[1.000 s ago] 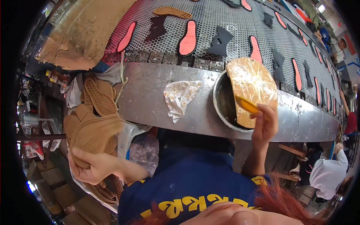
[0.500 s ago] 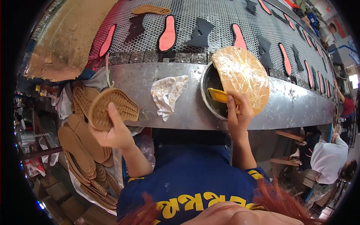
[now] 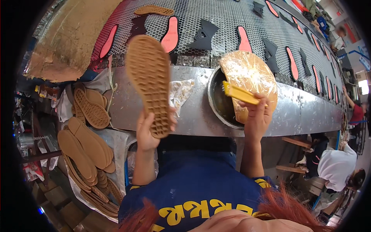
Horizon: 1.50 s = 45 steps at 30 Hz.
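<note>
My left hand (image 3: 145, 135) grips a tan shoe sole (image 3: 148, 73) by its narrow end. The sole stands up on end over the metal ledge, ridged tread toward me. Between the fingers of my right hand (image 3: 256, 119) is a flat yellow tool (image 3: 244, 94), perhaps a brush or scraper. Its tip points left, above a round metal pan (image 3: 215, 107) with dark contents. A round tan board (image 3: 251, 69) wrapped in clear film covers the pan's right part. Behind the sole lies a crumpled, stained white sheet (image 3: 182, 92), partly hidden.
A metal ledge (image 3: 305, 104) runs along a mesh conveyor (image 3: 226, 23) bearing pink black-edged insoles (image 3: 243, 40), dark cut pieces (image 3: 204, 34) and another tan sole (image 3: 154, 10). Stacked soles (image 3: 79, 150) fill the left side. At right, a person in white (image 3: 336, 166) bends over.
My left hand has brought the sole right and upright, turning it lengthwise. My right hand has shifted slightly right, and the yellow tool has lifted out of the pan's opening.
</note>
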### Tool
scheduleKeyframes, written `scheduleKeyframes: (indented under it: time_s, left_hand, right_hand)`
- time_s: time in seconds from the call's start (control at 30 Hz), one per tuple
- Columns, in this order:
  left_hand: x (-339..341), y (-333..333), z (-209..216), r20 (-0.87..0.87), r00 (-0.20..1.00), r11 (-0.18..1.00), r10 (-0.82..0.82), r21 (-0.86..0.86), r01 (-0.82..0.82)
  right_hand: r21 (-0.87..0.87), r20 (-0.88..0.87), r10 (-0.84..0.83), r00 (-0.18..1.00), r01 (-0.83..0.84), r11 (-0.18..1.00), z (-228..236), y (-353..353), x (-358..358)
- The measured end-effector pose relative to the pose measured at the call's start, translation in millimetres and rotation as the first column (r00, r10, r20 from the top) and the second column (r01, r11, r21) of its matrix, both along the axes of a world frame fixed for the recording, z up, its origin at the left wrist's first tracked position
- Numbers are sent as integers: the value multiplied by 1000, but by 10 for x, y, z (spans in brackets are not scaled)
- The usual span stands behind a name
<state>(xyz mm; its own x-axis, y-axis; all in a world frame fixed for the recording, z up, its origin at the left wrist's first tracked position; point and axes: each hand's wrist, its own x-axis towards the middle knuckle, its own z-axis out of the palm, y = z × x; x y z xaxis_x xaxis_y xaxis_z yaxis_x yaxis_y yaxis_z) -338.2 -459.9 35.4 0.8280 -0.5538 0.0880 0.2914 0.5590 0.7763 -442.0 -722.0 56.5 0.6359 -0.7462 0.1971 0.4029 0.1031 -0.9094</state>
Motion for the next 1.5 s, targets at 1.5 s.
scheduleKeyframes:
  time_s: [1.5]
  left_hand:
    - [-819,-555,392,-82,847,825,-526,194,531]
  right_hand:
    - [-791,114,-57,992,125,598,270,58,-311]
